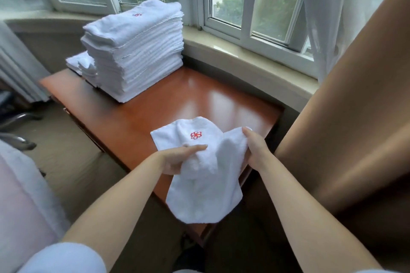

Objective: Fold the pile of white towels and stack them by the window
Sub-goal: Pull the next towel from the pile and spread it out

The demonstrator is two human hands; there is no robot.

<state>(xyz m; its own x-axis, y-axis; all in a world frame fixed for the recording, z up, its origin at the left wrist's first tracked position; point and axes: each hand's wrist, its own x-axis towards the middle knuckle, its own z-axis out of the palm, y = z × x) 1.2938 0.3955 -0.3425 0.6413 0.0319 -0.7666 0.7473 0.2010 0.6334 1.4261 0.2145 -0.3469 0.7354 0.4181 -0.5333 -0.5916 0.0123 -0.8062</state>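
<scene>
A small white towel (206, 175) with a red embroidered logo lies partly on the near edge of the reddish wooden table (199, 95), its lower half hanging off toward me. My left hand (179, 157) grips its middle, thumb on top. My right hand (255, 150) holds its right edge, raised off the table. A tall stack of folded white towels (135, 51) stands at the table's far left by the window (250, 2). A lower pile of folded towels (82, 64) sits just left of the tall stack.
The stone window sill (233, 51) runs behind the table. A brown curtain (346, 117) hangs close on the right, with a sheer white one (346, 6) above it. A pink and white covered surface (24, 195) is at the left, and chair legs (20, 117) stand on the carpet.
</scene>
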